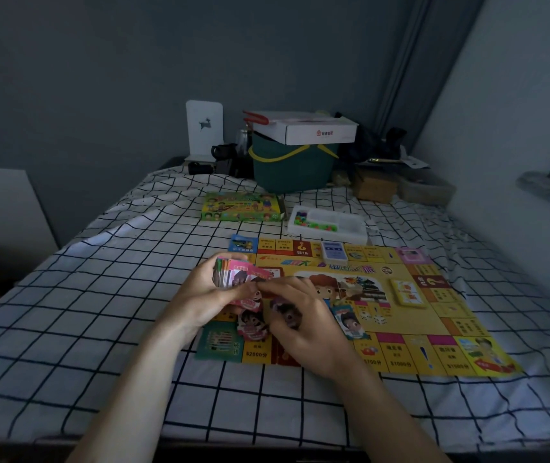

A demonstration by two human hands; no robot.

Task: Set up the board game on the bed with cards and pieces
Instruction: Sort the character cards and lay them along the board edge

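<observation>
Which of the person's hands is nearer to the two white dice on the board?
The right. The right hand is over the board just left of the dice, pulling a card. The left hand grips the card stack farther left, at the board's edge.

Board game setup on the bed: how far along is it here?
Done: the game board is unfolded, with a blue deck, a yellow deck and dice on it. In hand: left hand grips a card stack; right hand pinches one. Left: coloured pieces remain in the tray.
</observation>
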